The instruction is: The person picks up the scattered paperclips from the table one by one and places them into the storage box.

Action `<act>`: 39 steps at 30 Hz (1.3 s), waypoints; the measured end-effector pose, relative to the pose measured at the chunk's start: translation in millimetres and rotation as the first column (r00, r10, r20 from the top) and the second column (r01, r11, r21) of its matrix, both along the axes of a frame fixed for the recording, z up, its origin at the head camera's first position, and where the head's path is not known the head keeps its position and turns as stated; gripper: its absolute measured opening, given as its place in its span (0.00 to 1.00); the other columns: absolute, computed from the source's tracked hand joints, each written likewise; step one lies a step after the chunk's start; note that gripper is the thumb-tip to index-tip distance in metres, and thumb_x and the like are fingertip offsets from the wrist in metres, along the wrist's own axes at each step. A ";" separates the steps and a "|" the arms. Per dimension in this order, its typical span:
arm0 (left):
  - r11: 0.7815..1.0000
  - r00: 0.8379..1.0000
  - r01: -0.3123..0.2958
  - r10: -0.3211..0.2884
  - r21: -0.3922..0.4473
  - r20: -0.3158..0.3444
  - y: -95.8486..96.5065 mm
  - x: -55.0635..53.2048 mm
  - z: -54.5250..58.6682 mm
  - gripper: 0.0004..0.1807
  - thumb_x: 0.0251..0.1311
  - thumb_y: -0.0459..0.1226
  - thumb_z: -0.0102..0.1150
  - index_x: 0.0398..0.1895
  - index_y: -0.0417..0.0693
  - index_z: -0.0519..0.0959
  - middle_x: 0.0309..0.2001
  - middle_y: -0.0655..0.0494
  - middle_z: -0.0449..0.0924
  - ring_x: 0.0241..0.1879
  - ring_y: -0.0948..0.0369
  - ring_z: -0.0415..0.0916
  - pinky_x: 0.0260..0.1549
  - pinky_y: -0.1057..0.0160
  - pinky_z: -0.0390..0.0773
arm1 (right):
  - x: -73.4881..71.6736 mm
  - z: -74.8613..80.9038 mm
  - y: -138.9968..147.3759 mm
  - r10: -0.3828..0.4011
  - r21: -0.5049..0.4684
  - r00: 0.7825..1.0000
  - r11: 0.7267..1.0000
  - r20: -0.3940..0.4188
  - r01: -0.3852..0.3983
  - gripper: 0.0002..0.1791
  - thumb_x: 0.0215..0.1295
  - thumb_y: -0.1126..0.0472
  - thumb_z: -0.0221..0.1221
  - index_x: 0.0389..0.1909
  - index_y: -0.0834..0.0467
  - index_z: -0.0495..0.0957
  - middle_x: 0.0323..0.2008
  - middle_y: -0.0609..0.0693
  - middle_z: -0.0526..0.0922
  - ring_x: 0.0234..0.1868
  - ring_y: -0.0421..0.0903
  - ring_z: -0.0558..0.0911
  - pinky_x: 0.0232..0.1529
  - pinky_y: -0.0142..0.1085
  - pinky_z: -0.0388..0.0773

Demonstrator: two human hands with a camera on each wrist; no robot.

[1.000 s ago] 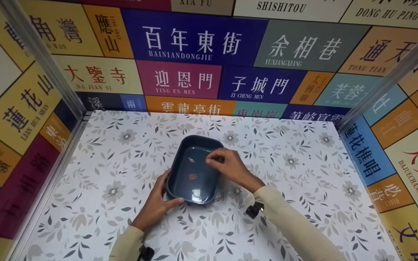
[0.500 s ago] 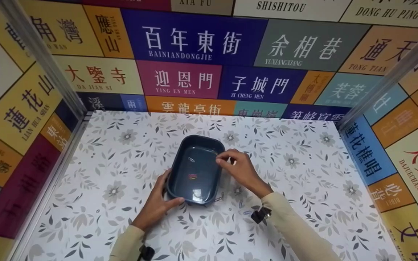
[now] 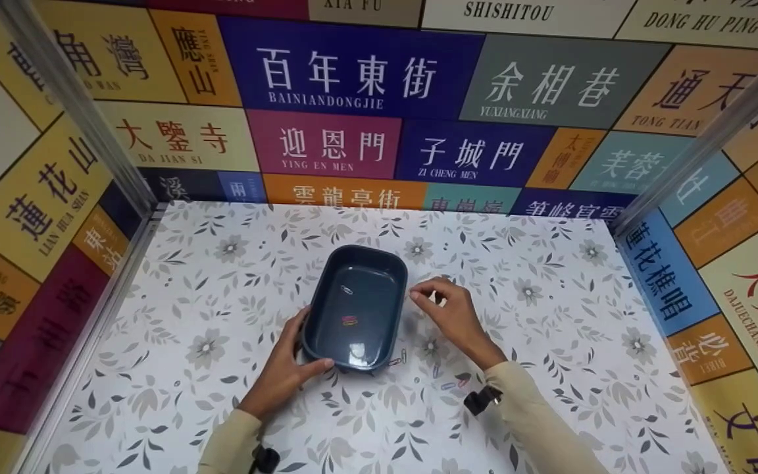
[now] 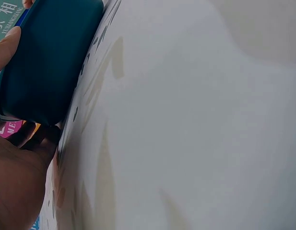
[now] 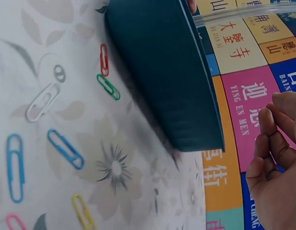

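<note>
In the head view my left hand (image 3: 280, 375) holds a dark blue rectangular container (image 3: 325, 303) with rounded corners, the thumb at its near rim and the fingers along its left side. Inside lie a pale paperclip (image 3: 347, 289) and a small pink and yellow group of paperclips (image 3: 349, 321). My right hand (image 3: 453, 316) hovers just right of the container, apart from it, thumb and index fingertips close together. Whether anything thin sits between them I cannot tell. The right wrist view shows those bent fingers (image 5: 267, 120) beside the container's outer wall (image 5: 157, 86).
Several loose paperclips lie on the floral tabletop (image 3: 524, 408) right of the container, among them a red one (image 5: 104, 60), a green one (image 5: 108, 86), a blue one (image 5: 65, 149) and a yellow one (image 5: 82, 211). Printed panels (image 3: 326, 145) enclose the back and sides.
My right hand has moved from over the container's right rim to the right, clear of it. More loose paperclips show near the right wrist. My left hand and the container stay put.
</note>
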State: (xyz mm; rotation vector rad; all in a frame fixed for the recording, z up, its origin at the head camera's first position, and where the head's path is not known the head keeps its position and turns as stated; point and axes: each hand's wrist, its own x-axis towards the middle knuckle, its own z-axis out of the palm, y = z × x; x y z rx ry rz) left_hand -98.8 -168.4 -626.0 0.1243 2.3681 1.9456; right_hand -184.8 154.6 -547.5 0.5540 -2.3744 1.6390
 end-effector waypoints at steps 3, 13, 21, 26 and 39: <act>1.000 1.000 0.000 0.000 0.001 0.002 0.0 -0.3 -0.2 0.60 0.61 0.35 0.83 0.91 0.54 0.54 0.87 0.48 0.55 0.85 0.47 0.56 0.82 0.44 0.57 | 6.8 4.1 1.4 -0.013 -0.012 1.000 1.000 0.007 0.013 0.03 0.70 0.74 0.70 0.41 0.67 0.91 0.35 0.59 0.88 0.37 0.39 0.80 0.41 0.48 0.74; 1.000 1.000 -0.012 0.012 -0.008 -0.001 -0.2 -0.9 -0.5 0.60 0.60 0.35 0.84 0.90 0.54 0.55 0.86 0.47 0.56 0.85 0.47 0.56 0.82 0.44 0.56 | 13.8 -16.3 4.8 -0.035 -0.046 0.996 0.998 0.080 0.039 0.06 0.70 0.74 0.70 0.41 0.61 0.92 0.36 0.57 0.88 0.37 0.39 0.80 0.42 0.36 0.72; 1.000 1.000 -0.006 0.006 -0.014 -0.007 -0.6 -0.6 -1.0 0.62 0.58 0.36 0.84 0.91 0.54 0.55 0.86 0.48 0.57 0.84 0.47 0.59 0.82 0.47 0.57 | 20.1 -32.5 4.2 -0.044 -0.019 0.994 0.999 0.097 0.046 0.04 0.68 0.74 0.71 0.40 0.66 0.91 0.35 0.56 0.88 0.38 0.39 0.79 0.42 0.48 0.75; 1.000 1.000 0.001 -0.001 -0.007 -0.004 -0.8 -0.9 -1.2 0.61 0.59 0.35 0.83 0.91 0.55 0.54 0.86 0.49 0.56 0.84 0.47 0.58 0.82 0.47 0.57 | 26.5 -38.3 4.6 -0.015 -0.011 0.998 1.000 0.064 0.016 0.06 0.67 0.75 0.71 0.40 0.64 0.92 0.35 0.57 0.88 0.37 0.39 0.78 0.40 0.55 0.75; 1.000 1.000 0.004 -0.005 -0.022 -0.017 -1.2 0.9 -0.7 0.59 0.62 0.35 0.82 0.91 0.55 0.54 0.87 0.48 0.55 0.85 0.46 0.55 0.82 0.46 0.56 | 21.7 -73.3 9.3 0.045 0.030 0.999 0.999 -0.019 -0.044 0.06 0.63 0.78 0.72 0.36 0.66 0.91 0.34 0.56 0.89 0.34 0.56 0.80 0.36 0.45 0.76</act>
